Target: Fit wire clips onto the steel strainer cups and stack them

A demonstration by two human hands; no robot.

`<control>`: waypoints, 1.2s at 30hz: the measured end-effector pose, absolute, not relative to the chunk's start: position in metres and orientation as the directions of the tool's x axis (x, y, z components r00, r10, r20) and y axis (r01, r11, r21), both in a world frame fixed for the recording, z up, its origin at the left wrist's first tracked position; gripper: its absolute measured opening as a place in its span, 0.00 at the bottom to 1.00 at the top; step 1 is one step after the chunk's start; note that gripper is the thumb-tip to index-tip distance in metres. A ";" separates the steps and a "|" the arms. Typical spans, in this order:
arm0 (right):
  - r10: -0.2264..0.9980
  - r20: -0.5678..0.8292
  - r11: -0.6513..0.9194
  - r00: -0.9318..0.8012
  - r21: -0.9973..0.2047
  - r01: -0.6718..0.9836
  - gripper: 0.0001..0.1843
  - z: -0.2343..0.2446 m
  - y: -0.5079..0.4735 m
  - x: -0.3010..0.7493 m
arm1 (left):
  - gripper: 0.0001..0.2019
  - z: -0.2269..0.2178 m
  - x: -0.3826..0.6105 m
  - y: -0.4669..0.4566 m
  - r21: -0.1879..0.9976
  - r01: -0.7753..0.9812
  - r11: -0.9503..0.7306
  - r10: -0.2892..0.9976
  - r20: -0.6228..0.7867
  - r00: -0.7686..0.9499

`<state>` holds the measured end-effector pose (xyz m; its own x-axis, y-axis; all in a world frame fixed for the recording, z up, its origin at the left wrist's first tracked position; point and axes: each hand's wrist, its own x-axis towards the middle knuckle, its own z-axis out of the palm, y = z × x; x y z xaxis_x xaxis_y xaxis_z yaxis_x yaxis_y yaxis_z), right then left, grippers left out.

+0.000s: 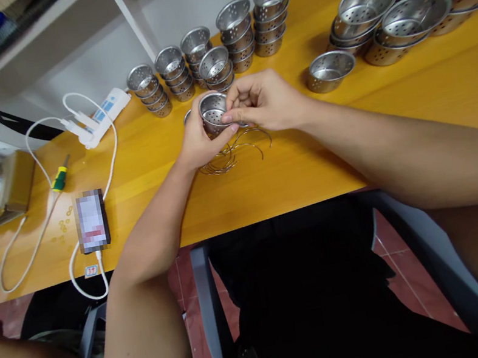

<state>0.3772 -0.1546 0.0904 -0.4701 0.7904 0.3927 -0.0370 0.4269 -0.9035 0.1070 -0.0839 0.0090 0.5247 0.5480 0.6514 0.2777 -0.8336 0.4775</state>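
A small perforated metal cup (213, 114) is tilted above the table with its open side toward me. My left hand (199, 140) is wrapped round its left and lower side, the thumb along the near rim. At the cup's right rim, my right hand (260, 101) has thumb and fingers pinched together; whatever lies between them is too small or hidden to make out. Several thin curved wires (234, 154) lie on the table just below the hands. Right behind the hands stands a short stack of perforated cups (215, 66).
Stacks of perforated cups (236, 31) line the table's back edge, with more cups (368, 8) at the right. On the left are a white power strip (105, 116), a screwdriver (59, 178), a phone (92, 221) with white cables and a box (12, 182). Another person's arm (24, 352) shows lower left.
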 end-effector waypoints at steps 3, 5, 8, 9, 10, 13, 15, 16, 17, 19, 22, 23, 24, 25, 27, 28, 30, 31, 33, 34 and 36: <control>0.795 0.402 0.432 -0.455 -0.901 -0.041 0.43 0.092 -0.155 0.376 | 0.55 0.012 0.108 -0.086 0.476 0.286 -0.832 0.551 0.638 0.538; 0.793 0.405 0.436 -0.455 -0.899 -0.039 0.42 0.093 -0.156 0.377 | 0.53 0.014 0.110 -0.089 0.472 0.282 -0.835 0.545 0.644 0.537; 0.790 0.407 0.447 -0.459 -0.894 -0.025 0.40 0.096 -0.158 0.378 | 0.51 0.017 0.111 -0.091 0.466 0.281 -0.839 0.540 0.653 0.531; 0.792 0.407 0.449 -0.456 -0.893 -0.019 0.40 0.096 -0.158 0.378 | 0.51 0.017 0.111 -0.090 0.463 0.281 -0.841 0.538 0.653 0.533; 0.795 0.405 0.448 -0.452 -0.894 -0.014 0.40 0.095 -0.158 0.378 | 0.51 0.017 0.110 -0.090 0.461 0.278 -0.843 0.534 0.654 0.536; 0.799 0.402 0.442 -0.446 -0.897 -0.016 0.40 0.092 -0.157 0.377 | 0.51 0.012 0.109 -0.085 0.456 0.269 -0.849 0.524 0.656 0.544; 0.796 0.405 0.445 -0.449 -0.895 -0.018 0.41 0.090 -0.156 0.377 | 0.51 0.008 0.107 -0.081 0.455 0.266 -0.850 0.522 0.654 0.547; 0.797 0.403 0.446 -0.450 -0.895 -0.013 0.41 0.090 -0.156 0.377 | 0.51 0.007 0.107 -0.080 0.455 0.261 -0.851 0.519 0.658 0.546; 0.799 0.399 0.444 -0.449 -0.896 -0.007 0.41 0.089 -0.156 0.376 | 0.51 0.005 0.107 -0.079 0.456 0.252 -0.854 0.515 0.665 0.541; 0.804 0.391 0.439 -0.447 -0.899 0.003 0.39 0.090 -0.156 0.376 | 0.51 0.005 0.108 -0.080 0.457 0.236 -0.857 0.509 0.686 0.520; 0.790 0.410 0.453 -0.457 -0.892 -0.017 0.38 0.089 -0.155 0.377 | 0.52 0.011 0.111 -0.087 0.464 0.259 -0.847 0.529 0.685 0.501; 0.783 0.418 0.461 -0.461 -0.887 -0.022 0.39 0.088 -0.154 0.378 | 0.52 0.013 0.112 -0.089 0.464 0.273 -0.843 0.536 0.677 0.505; 0.778 0.426 0.471 -0.462 -0.882 -0.020 0.40 0.087 -0.154 0.378 | 0.52 0.015 0.112 -0.091 0.461 0.284 -0.841 0.540 0.668 0.512; 0.777 0.437 0.486 -0.454 -0.874 -0.010 0.41 0.086 -0.153 0.379 | 0.52 0.016 0.112 -0.092 0.457 0.288 -0.842 0.538 0.664 0.519; 0.778 0.475 0.535 -0.411 -0.844 0.038 0.45 0.086 -0.152 0.382 | 0.52 0.017 0.112 -0.091 0.453 0.288 -0.844 0.535 0.670 0.514; 0.774 0.504 0.570 -0.384 -0.818 0.075 0.47 0.086 -0.152 0.384 | 0.51 0.016 0.111 -0.088 0.456 0.288 -0.842 0.538 0.678 0.501; 0.743 0.566 0.646 -0.357 -0.747 0.160 0.44 0.088 -0.151 0.388 | 0.51 0.012 0.108 -0.082 0.470 0.287 -0.835 0.550 0.695 0.462; 0.719 0.591 0.681 -0.365 -0.705 0.200 0.40 0.089 -0.150 0.391 | 0.51 0.010 0.106 -0.078 0.478 0.286 -0.831 0.557 0.700 0.447; 0.671 0.619 0.735 -0.408 -0.630 0.253 0.32 0.091 -0.149 0.395 | 0.52 0.006 0.104 -0.073 0.487 0.290 -0.824 0.567 0.699 0.437; 0.652 0.626 0.753 -0.429 -0.600 0.269 0.29 0.091 -0.148 0.396 | 0.52 0.005 0.103 -0.071 0.489 0.294 -0.821 0.571 0.694 0.439; 0.636 0.623 0.768 -0.456 -0.568 0.296 0.23 0.089 -0.147 0.398 | 0.53 0.005 0.103 -0.070 0.489 0.302 -0.819 0.574 0.687 0.445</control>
<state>0.3979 -0.1470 0.0887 -0.4556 0.6361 0.6227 0.2961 0.7680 -0.5679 0.1028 -0.0705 0.0052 0.4454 0.5743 0.6869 0.3016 -0.8186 0.4889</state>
